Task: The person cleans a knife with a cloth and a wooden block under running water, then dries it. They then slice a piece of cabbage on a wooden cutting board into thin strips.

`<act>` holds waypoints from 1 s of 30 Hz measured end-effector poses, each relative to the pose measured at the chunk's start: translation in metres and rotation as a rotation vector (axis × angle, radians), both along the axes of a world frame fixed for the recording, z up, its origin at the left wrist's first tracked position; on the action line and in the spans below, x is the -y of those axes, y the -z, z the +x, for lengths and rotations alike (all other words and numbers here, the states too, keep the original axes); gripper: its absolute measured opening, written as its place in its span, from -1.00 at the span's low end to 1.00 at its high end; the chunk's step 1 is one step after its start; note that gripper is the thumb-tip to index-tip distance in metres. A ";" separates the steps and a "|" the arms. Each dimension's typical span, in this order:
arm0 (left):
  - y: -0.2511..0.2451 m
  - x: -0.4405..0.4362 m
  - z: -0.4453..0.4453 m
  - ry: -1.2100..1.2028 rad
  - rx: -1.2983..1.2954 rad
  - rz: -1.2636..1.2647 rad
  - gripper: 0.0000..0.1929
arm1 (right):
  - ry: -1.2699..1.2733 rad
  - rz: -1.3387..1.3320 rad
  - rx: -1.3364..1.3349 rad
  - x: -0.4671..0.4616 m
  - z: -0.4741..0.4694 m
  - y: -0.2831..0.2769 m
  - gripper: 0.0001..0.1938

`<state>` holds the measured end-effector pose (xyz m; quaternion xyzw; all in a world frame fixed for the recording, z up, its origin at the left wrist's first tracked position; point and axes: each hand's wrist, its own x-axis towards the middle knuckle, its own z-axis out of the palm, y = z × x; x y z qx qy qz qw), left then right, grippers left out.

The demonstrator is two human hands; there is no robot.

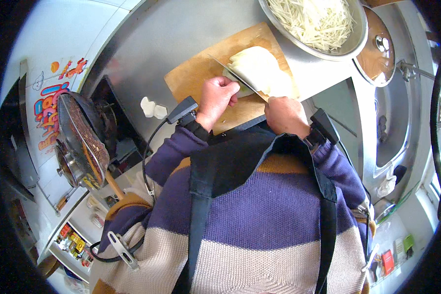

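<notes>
A wooden cutting board (194, 75) lies at an angle on the metal counter. My right hand (286, 114) grips a kitchen knife (243, 81) by its handle, which the fingers hide; the blade slants up and left across the board. Close against the near side of the blade is my left hand (218, 96), its fingers curled and thumb against forefinger. Whether a slice is pinched there is unclear. Beyond the blade, thin pale vegetable slices (259, 64) lie fanned and overlapping. More of the vegetable shows between the blade and my left hand.
A metal bowl (361, 36) of pale vegetable shreds (316, 22) stands far right, beside a glass lid (375, 55). Right of it is a sink (391, 139). Pale offcuts (153, 108) lie left of the board. A wok (104, 117) and a mesh strainer (81, 128) are farther left.
</notes>
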<state>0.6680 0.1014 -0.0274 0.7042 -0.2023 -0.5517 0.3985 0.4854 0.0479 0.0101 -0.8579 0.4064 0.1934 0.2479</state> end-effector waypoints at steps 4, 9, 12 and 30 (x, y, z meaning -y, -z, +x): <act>0.006 -0.002 0.002 0.005 -0.029 -0.006 -0.82 | 0.084 -0.021 0.057 0.001 -0.014 -0.008 -0.81; 0.009 -0.001 0.003 -0.008 -0.044 0.004 -0.77 | 0.135 0.124 -0.063 -0.009 -0.034 -0.033 -0.80; 0.008 -0.001 0.002 0.005 -0.051 -0.012 -0.76 | 0.130 0.141 -0.054 -0.012 -0.043 -0.043 -0.77; 0.003 0.003 0.004 0.052 -0.016 0.017 -0.78 | 0.105 0.342 -0.213 0.019 -0.011 -0.044 -0.77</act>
